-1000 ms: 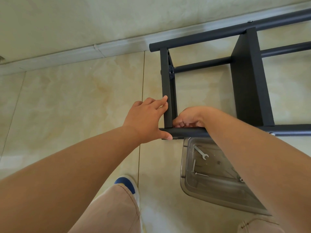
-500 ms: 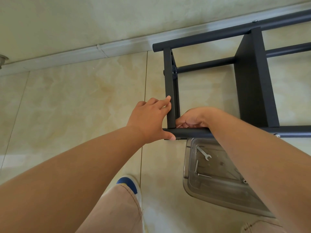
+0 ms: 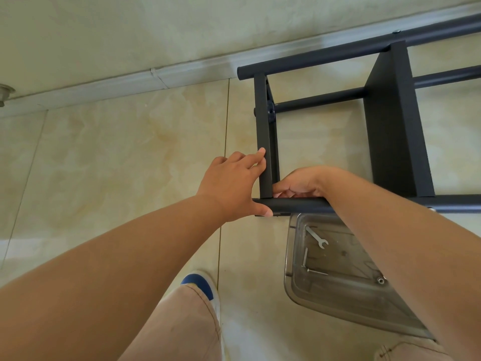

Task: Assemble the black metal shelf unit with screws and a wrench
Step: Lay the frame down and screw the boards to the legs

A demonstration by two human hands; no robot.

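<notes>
Left hand (image 3: 234, 185) holds the shelf frame (image 3: 395, 131) corner, fingers straight on the upright. Right hand (image 3: 299, 182) curls inside (contents unclear). Wrench (image 3: 316, 237) lies in tray (image 3: 294, 290).

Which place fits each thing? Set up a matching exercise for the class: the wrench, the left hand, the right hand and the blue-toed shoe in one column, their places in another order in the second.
Things:
1. wrench
2. left hand
3. right hand
4. blue-toed shoe

Places:
A. on the floor tiles, below the left forearm
B. inside the frame corner, just above the near black tube
C. in the clear plastic tray
D. outside the frame corner, thumb on the near tube's end

Pairs: 1-C, 2-D, 3-B, 4-A
</notes>
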